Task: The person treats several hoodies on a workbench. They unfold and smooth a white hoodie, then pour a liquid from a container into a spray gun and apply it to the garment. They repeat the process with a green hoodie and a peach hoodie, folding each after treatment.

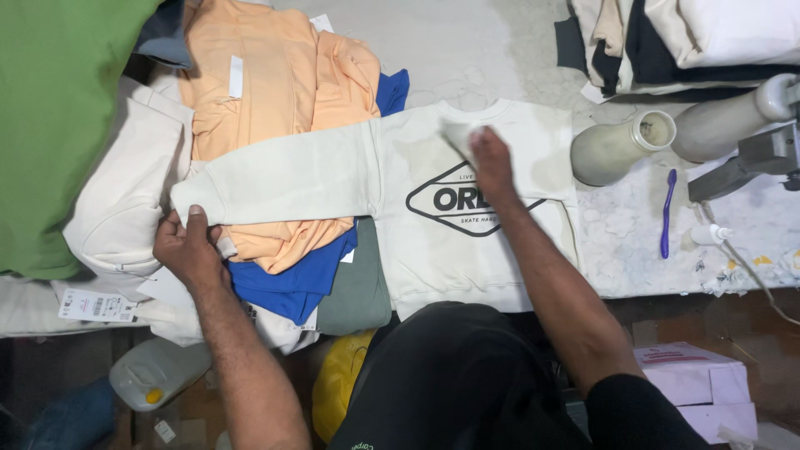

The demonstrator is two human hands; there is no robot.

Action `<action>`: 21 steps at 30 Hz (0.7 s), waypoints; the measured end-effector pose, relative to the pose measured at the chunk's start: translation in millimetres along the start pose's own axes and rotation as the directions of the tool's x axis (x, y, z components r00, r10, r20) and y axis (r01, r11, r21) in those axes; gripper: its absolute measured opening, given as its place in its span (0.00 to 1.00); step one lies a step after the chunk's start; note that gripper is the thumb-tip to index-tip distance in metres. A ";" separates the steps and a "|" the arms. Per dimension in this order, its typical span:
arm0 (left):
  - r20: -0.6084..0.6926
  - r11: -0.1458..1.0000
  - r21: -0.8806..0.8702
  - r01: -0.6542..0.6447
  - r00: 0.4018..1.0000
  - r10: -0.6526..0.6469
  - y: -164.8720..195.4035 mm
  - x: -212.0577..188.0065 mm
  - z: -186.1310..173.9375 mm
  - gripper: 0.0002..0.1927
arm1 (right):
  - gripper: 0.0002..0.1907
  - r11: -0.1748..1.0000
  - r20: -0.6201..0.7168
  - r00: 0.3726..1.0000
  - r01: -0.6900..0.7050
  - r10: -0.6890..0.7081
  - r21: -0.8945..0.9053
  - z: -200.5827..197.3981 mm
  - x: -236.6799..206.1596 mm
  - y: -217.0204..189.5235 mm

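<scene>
Head view: one cream sweatshirt (433, 200) (cuff pinched by left hand (187, 246)), right hand (492, 162) gripping one white cloth (460, 137).

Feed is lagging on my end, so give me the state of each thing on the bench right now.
cream sweatshirt: spread flat, print up
left hand: gripping the sleeve cuff
right hand: pressing a white cloth on the chest
white cloth: bunched under the fingers
orange garment: folded, stacked
grey jar: lying open
purple toothbrush: lying loose

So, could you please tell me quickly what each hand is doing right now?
Left hand: closed on the sweatshirt cuff.
Right hand: holding a white cloth on the sweatshirt's chest.
</scene>
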State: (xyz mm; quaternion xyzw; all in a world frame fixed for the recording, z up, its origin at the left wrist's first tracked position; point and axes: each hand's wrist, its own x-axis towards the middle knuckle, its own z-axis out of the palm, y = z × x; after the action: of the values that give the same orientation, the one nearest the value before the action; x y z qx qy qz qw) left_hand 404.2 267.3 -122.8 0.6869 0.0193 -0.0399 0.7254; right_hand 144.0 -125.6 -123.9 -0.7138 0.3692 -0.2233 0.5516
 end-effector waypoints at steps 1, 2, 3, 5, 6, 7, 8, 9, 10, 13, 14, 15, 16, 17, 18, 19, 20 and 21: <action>0.004 1.000 -0.003 -0.012 1.000 0.012 0.2 -0.7 0.0 0.11 | 0.21 0.902 -0.141 0.986 0.136 -0.085 0.409 -22.0 2.6 -2.1; 0.004 1.000 -0.002 -0.019 1.000 0.019 0.5 -2.2 0.2 0.11 | 0.25 0.638 -0.149 0.978 0.208 -0.146 0.741 -55.9 -0.4 -4.4; -0.009 0.999 0.002 -0.035 0.999 0.035 1.6 -4.0 1.0 0.10 | 0.28 0.545 -0.242 0.969 0.226 -0.043 0.808 -96.8 -8.8 -6.9; -0.019 0.998 0.014 -0.067 0.998 0.067 7.2 -10.4 3.7 0.09 | 0.31 0.470 -0.274 0.938 0.343 -0.211 0.813 -177.8 -40.1 -10.1; -0.023 0.988 0.034 -0.149 0.988 0.149 12.2 -15.9 6.2 0.07 | 0.31 0.476 -0.314 0.908 0.413 -0.276 0.776 -210.6 -49.1 -9.7; -0.020 0.972 0.045 -0.230 0.973 0.231 17.8 -22.6 11.2 0.06 | 0.30 0.474 -0.353 0.872 0.482 -0.338 0.737 -243.2 -58.5 -10.1; -0.052 0.973 0.054 -0.223 0.973 0.225 25.5 -30.0 18.1 0.05 | 0.29 0.444 -0.388 0.867 0.494 -0.311 0.748 -264.4 -64.5 -6.5; -0.086 0.975 0.070 -0.210 0.973 0.215 33.1 -41.3 26.6 0.05 | 0.27 0.413 -0.423 0.860 0.508 -0.283 0.756 -284.0 -70.5 -4.3; -0.044 0.953 0.087 -0.292 0.954 0.296 39.6 -55.1 41.0 0.05 | 0.25 0.377 -0.439 0.862 0.506 -0.253 0.776 -296.6 -72.7 -1.7; 0.114 0.831 0.126 -0.541 0.840 0.530 61.1 -99.4 95.1 0.05 | 0.26 0.274 -0.454 0.864 0.500 -0.217 0.821 -310.9 -73.9 1.3; 0.190 0.767 0.137 -0.627 0.777 0.601 63.0 -115.4 122.7 0.05 | 0.27 0.277 -0.448 0.860 0.505 -0.245 0.818 -312.2 -73.4 -0.6; 0.270 0.816 0.134 -0.563 0.813 0.517 64.1 -131.2 148.7 0.06 | 0.28 0.279 -0.441 0.855 0.509 -0.272 0.814 -310.4 -71.4 -2.9; 0.351 0.857 0.136 -0.497 0.833 0.427 62.1 -146.3 175.5 0.08 | 0.27 0.318 -0.426 0.848 0.517 -0.315 0.795 -310.7 -71.6 -7.5; 0.454 0.884 0.081 -0.459 0.807 0.378 59.1 -157.7 199.8 0.09 | 0.27 0.347 -0.417 0.844 0.523 -0.336 0.779 -308.5 -71.2 -12.1; 0.545 0.923 0.156 -0.353 0.810 0.218 54.1 -167.5 219.6 0.14 | 0.27 0.375 -0.408 0.840 0.530 -0.358 0.761 -305.6 -71.8 -17.5; 0.630 0.908 0.110 -0.405 0.734 0.252 47.3 -174.7 234.3 0.20 | 0.28 0.394 -0.408 0.837 0.536 -0.365 0.746 -302.3 -71.5 -23.7; 0.707 0.892 0.059 -0.449 0.650 0.280 39.2 -181.8 243.4 0.25 | 0.28 0.418 -0.421 0.832 0.549 -0.362 0.724 -294.6 -71.1 -29.2; 0.714 0.838 0.193 -0.510 0.659 0.236 29.0 -188.3 244.4 0.26 | 0.29 0.441 -0.434 0.826 0.560 -0.359 0.702 -286.9 -71.2 -35.4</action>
State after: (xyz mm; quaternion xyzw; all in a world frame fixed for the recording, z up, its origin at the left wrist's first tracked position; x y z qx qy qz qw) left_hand 212.5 30.9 -64.7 0.7407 -0.3928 -0.1317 0.5289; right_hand -99.0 -245.0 -0.1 -0.4269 0.0757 -0.5847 0.6857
